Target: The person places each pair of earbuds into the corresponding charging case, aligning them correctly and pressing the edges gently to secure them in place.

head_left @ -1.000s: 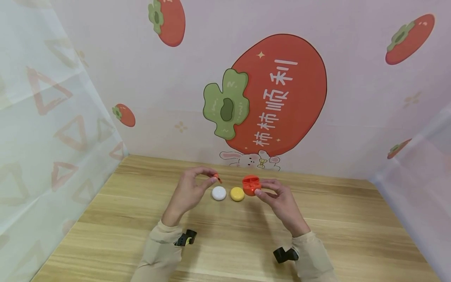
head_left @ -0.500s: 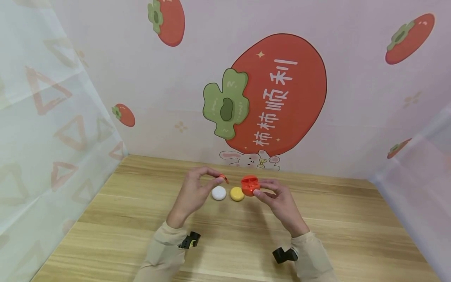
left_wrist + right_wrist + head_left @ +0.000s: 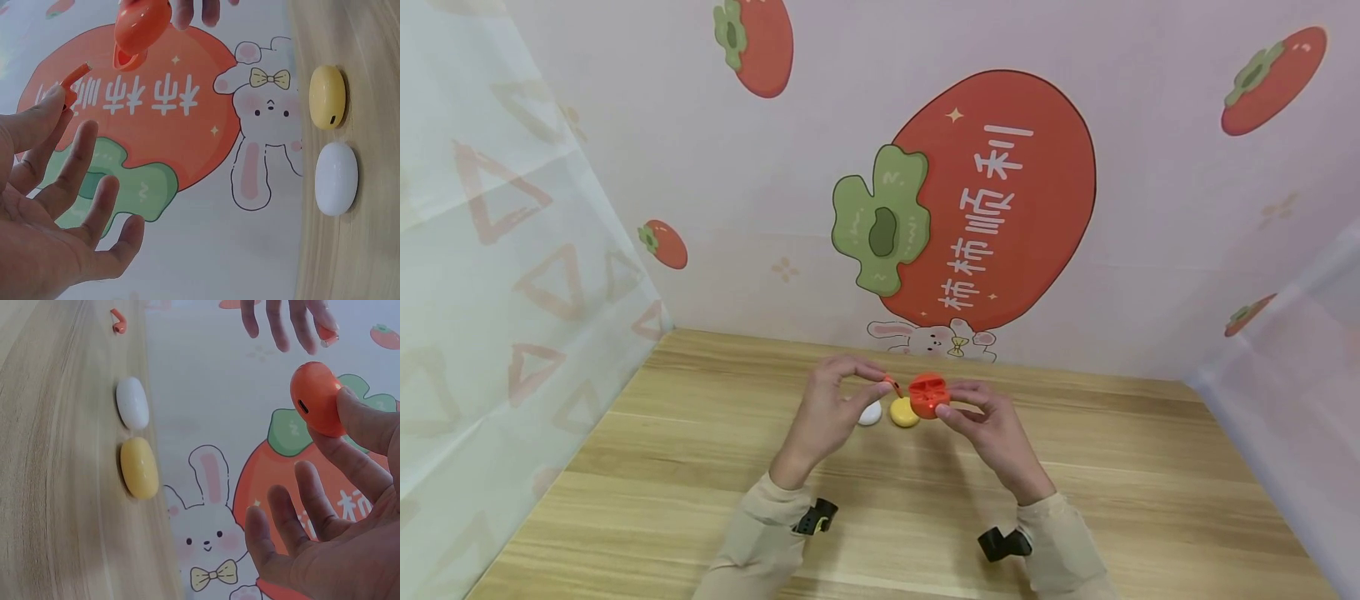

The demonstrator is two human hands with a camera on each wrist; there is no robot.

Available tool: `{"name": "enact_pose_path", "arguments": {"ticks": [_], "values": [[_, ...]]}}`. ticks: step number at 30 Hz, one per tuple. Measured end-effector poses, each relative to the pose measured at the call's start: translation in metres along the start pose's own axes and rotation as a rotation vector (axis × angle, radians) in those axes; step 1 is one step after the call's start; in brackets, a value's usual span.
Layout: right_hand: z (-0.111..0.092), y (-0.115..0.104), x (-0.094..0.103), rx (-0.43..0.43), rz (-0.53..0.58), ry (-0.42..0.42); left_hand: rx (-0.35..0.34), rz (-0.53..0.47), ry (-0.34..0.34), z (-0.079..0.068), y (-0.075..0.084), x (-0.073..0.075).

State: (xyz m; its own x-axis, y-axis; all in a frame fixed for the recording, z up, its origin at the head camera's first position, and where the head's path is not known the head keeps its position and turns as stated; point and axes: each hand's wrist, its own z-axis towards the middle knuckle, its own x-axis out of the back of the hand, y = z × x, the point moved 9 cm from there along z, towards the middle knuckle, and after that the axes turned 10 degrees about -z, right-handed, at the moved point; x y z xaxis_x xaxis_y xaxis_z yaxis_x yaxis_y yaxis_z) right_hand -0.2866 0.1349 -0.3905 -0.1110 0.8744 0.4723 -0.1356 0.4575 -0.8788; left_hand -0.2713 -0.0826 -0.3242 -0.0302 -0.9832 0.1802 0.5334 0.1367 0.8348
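Observation:
My left hand (image 3: 831,414) pinches an orange-red wireless earbud (image 3: 894,386) between thumb and forefinger, its stem (image 3: 78,73) pointing away from the fingertips. Just to the right, my right hand (image 3: 997,431) holds a round orange-red earbud case (image 3: 929,400) above the table, thumb in front and fingers behind. The case's lid stands raised, showing the molded slots inside. A small gap separates the earbud from the case. Another orange-red earbud (image 3: 119,322) lies on the table in the right wrist view; the left hand seems to hide it in the head view.
A white rounded case (image 3: 871,413) and a yellow one (image 3: 904,412) rest side by side on the wooden table (image 3: 895,508), below the hands. Behind the table rises a backdrop (image 3: 737,200) printed with persimmons and a rabbit.
My left hand has moved right with the pinched earbud, closer to the case, and now partly covers the white case. The right hand has shifted slightly left with the raised-lid case.

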Motion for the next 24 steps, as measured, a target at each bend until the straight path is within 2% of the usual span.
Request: {"name": "enact_pose_path", "arguments": {"ticks": [24], "values": [[-0.001, -0.007, -0.008, 0.067, 0.02, -0.042, -0.026, 0.016, 0.018, -0.003, 0.0, -0.014]]}}
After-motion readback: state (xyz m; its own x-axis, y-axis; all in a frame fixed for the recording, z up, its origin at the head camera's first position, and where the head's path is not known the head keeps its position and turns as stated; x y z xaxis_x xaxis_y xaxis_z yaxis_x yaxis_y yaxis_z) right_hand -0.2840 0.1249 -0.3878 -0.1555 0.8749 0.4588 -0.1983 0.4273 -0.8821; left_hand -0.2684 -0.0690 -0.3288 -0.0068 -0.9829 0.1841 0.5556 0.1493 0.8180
